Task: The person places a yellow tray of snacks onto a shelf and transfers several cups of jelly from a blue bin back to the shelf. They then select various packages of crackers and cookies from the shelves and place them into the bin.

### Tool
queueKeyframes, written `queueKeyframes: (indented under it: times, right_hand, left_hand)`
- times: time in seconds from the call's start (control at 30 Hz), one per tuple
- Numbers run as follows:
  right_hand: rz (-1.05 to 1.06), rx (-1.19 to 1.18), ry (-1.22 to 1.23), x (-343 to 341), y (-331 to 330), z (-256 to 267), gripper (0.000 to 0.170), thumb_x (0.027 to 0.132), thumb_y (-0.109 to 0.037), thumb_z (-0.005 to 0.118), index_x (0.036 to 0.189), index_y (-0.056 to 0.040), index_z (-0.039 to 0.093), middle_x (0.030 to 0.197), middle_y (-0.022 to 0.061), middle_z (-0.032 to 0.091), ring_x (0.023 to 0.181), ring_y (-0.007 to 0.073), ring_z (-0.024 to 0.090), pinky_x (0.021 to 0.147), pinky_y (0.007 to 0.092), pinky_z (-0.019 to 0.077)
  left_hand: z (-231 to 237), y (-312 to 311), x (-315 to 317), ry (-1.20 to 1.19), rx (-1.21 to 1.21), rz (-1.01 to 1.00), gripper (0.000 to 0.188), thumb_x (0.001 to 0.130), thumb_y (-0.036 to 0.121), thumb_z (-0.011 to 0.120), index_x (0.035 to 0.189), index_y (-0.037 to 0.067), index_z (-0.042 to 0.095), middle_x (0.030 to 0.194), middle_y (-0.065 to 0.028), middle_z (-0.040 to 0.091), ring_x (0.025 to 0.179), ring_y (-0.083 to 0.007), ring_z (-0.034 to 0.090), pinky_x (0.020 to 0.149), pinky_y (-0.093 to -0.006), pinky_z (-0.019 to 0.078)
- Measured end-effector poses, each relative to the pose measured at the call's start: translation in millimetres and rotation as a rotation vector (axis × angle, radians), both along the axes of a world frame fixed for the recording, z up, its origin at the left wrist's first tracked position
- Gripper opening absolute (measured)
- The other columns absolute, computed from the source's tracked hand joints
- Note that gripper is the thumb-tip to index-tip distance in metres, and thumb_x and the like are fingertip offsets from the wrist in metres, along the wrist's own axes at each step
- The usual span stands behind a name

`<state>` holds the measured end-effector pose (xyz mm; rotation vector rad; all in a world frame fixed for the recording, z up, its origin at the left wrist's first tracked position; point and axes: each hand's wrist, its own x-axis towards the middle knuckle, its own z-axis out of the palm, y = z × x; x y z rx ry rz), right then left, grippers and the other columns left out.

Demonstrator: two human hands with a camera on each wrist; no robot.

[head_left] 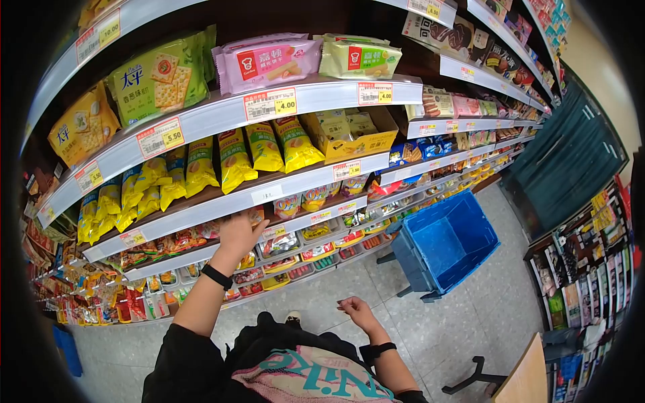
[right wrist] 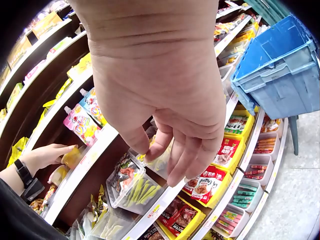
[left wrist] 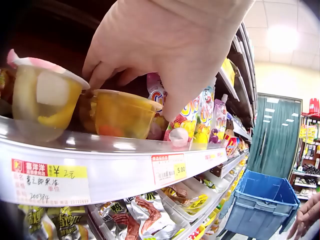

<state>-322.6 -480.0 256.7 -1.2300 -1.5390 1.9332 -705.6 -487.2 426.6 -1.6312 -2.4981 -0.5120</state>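
Observation:
My left hand [head_left: 240, 235] reaches into a middle shelf and grips a fruit jelly cup [left wrist: 125, 115]. Its thumb lies at the cup's near side, while the fingers curl behind the rim. The cup holds yellow-orange fruit and is right at the shelf's front edge. Beside it stands a second jelly cup [left wrist: 46, 97] with a pink-and-white lid. Spouted jelly pouches [left wrist: 192, 117] stand just past the thumb. My right hand [right wrist: 165, 110] hangs in front of the lower shelves with its fingers loosely bent and nothing in them.
A blue crate [head_left: 447, 245] on legs stands on the floor to the right. Yellow snack bags [head_left: 235, 158] line the shelf above my left hand. Lower down are bins of packaged snacks [right wrist: 205, 182]. A wooden tabletop edge [head_left: 527, 373] is at bottom right.

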Motion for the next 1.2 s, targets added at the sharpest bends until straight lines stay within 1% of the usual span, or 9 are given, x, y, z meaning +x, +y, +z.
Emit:
queueKeyframes:
  times: [0.07,0.13,0.23,0.33,0.57,0.73,0.87,0.97,1.2]
  right_hand:
    - [-0.010,-0.001,-0.010,0.9,-0.1,0.5,0.018,0.091,-0.012,0.058,0.102,0.0029,0.058,0.103,0.0118,0.065,0.096,0.0197,0.064,0.085,0.0294,0.0486]
    - [-0.012,-0.008,-0.004,1.9,-0.7,-1.0,0.018,0.091,-0.012,0.058,0.102,0.0030,0.058,0.103,0.0120,0.065,0.096,0.0199,0.064,0.085,0.0294,0.0486]
    - [0.006,0.003,-0.011,4.1,-0.2,-1.2,0.022,0.093,-0.016,0.057,0.102,0.0035,0.057,0.105,0.0127,0.064,0.097,0.0206,0.064,0.086,0.0306,0.0490]
    - [0.020,0.019,-0.019,5.7,-0.6,-5.8,0.025,0.095,-0.020,0.055,0.102,0.0038,0.057,0.107,0.0130,0.063,0.098,0.0211,0.063,0.087,0.0317,0.0493]
    - [0.016,0.015,0.002,2.5,-2.4,-5.1,0.024,0.095,-0.019,0.056,0.101,0.0036,0.057,0.106,0.0125,0.064,0.097,0.0207,0.063,0.087,0.0319,0.0495]
    - [0.006,0.026,-0.028,3.8,0.0,-7.4,0.023,0.095,-0.018,0.055,0.101,0.0035,0.057,0.107,0.0125,0.064,0.098,0.0208,0.063,0.087,0.0321,0.0495]
    - [-0.006,0.025,-0.034,8.1,-1.3,-6.2,0.023,0.095,-0.019,0.055,0.101,0.0032,0.057,0.108,0.0127,0.064,0.098,0.0210,0.063,0.087,0.0321,0.0494]
    - [0.001,0.019,-0.046,7.4,-1.7,-1.8,0.023,0.095,-0.020,0.056,0.101,0.0029,0.057,0.108,0.0130,0.064,0.098,0.0212,0.063,0.086,0.0320,0.0494]
    - [0.019,0.055,-0.059,1.3,1.8,0.5,0.024,0.095,-0.020,0.056,0.101,0.0031,0.057,0.108,0.0132,0.064,0.099,0.0213,0.063,0.086,0.0320,0.0494]
  left_hand:
    - [5.4,2.4,-0.1,0.015,0.024,0.012,0.059,0.085,0.053,0.056,0.119,0.005,0.055,0.099,-0.0215,0.064,0.085,-0.0363,0.064,0.083,-0.0481,0.0477]
    - [19.0,6.5,-2.4,-0.145,-0.102,0.020,0.064,0.088,0.057,0.047,0.124,0.005,0.053,0.109,-0.0219,0.062,0.092,-0.0378,0.063,0.083,-0.0484,0.0484]
    - [-0.1,17.3,-17.3,-0.025,-0.065,-0.047,0.066,0.089,0.059,0.043,0.126,0.006,0.051,0.111,-0.0234,0.061,0.093,-0.0399,0.062,0.079,-0.0454,0.0512]
    - [2.8,20.4,-12.7,-0.112,-0.171,-0.017,0.069,0.090,0.062,0.037,0.129,0.007,0.049,0.119,-0.0234,0.058,0.099,-0.0397,0.060,0.082,-0.0450,0.0505]
    - [23.9,16.3,-6.4,-0.221,-0.264,0.012,0.069,0.091,0.061,0.035,0.132,0.007,0.047,0.125,-0.0236,0.054,0.109,-0.0391,0.055,0.090,-0.0449,0.0466]
    - [34.7,-7.4,-21.5,-0.191,-0.194,0.057,0.063,0.092,0.057,0.037,0.133,0.010,0.047,0.134,-0.0199,0.047,0.122,-0.0375,0.045,0.102,-0.0431,0.0363]
    - [3.4,-20.1,-63.7,-0.013,-0.189,0.093,0.049,0.096,0.045,0.038,0.133,0.016,0.048,0.134,-0.0167,0.049,0.122,-0.0367,0.045,0.102,-0.0440,0.0359]
    - [-20.5,-19.4,-77.6,0.149,-0.095,0.064,0.048,0.096,0.044,0.039,0.132,0.015,0.049,0.135,-0.0163,0.048,0.122,-0.0374,0.045,0.102,-0.0446,0.0355]
    - [-9.4,-34.2,-71.4,0.047,-0.118,0.014,0.050,0.094,0.044,0.042,0.133,0.013,0.048,0.134,-0.0185,0.048,0.122,-0.0387,0.044,0.104,-0.0468,0.0325]
